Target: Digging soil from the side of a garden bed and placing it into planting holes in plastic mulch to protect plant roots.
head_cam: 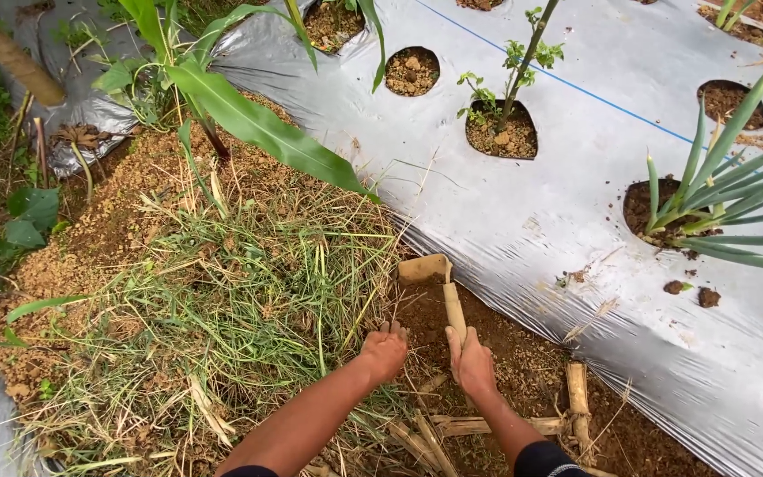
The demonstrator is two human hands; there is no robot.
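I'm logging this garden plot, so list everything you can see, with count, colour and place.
hand hoe: one, muddy tan blade and wooden handle, centre, blade in the soil
cut grass: one heap, green and straw, left of centre
plastic sheet: one, silver, right, with round planting holes
corn plant: one, green, upper left
leek-like plant: one, green, right edge
small seedling: one, green, top centre hole
dry stalks: several, tan, bottom centre
left hand: on the grass
right hand: grips the hoe handle

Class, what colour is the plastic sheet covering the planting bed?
Silvery grey plastic sheet, seen in the head view.
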